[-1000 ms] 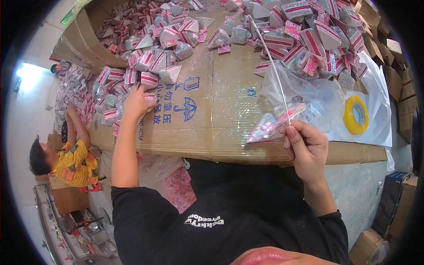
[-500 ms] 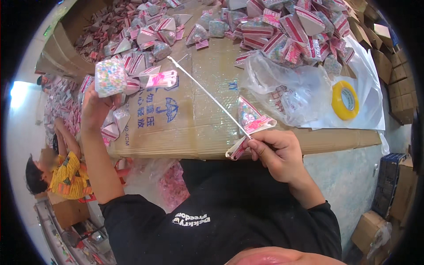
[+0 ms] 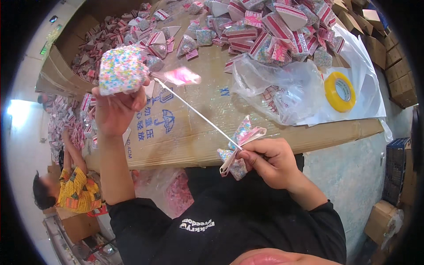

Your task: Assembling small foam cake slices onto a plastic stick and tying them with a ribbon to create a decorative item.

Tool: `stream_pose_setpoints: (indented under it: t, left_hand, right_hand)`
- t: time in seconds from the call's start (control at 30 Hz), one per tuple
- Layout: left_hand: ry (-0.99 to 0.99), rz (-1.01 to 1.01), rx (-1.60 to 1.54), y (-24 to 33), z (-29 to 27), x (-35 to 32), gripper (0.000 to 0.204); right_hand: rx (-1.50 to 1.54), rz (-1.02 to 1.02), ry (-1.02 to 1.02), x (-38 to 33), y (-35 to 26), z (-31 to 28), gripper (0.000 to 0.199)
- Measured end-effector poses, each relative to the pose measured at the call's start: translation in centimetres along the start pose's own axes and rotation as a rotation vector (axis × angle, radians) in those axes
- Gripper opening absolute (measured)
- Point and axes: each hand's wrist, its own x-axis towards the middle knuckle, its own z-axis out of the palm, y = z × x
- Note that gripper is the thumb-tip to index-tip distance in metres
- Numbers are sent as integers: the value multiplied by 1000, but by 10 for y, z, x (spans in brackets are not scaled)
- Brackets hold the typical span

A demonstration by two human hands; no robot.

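Observation:
My left hand (image 3: 115, 115) is raised at the left, its fingers closed around a sprinkle-covered cake-slice toy (image 3: 123, 68). Beside it is a pink tag (image 3: 182, 76), blurred by motion. At the centre right, my right hand (image 3: 271, 163) pinches the near end of a thin white cord (image 3: 194, 111) between thumb and fingers. The cord runs straight toward the pink tag; whether it joins that tag I cannot tell. At the right fingertips are smaller sprinkle-covered wedges (image 3: 241, 130) with a folded pink-and-white tag (image 3: 255, 133); the fingers partly hide them.
Beneath my hands lies a large cardboard box (image 3: 198, 150). Cake-slice toys (image 3: 282, 33) are heaped at its far side, near a clear plastic bag (image 3: 282, 90) and a yellow tape roll (image 3: 340, 92). A person in yellow (image 3: 78, 187) sits at the left.
My left hand has moved nearer and slightly right with the cake-slice toy, which looks larger. My right hand has shifted slightly left and nearer, turning the small wedges at its fingers.

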Motion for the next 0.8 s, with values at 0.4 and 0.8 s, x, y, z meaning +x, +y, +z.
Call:
stream_pose_setpoints:
  t: [0.4, 0.8]
  left_hand:
    - [-131, -64, -97, -30, 25, -15, 119]
    - [423, -86, 1731, -76, -134, -11, 55]
  right_hand:
    - [79, 99, 69, 1, 1, -7, 14]
    - [101, -78, 193, 7, 19, 9, 15]
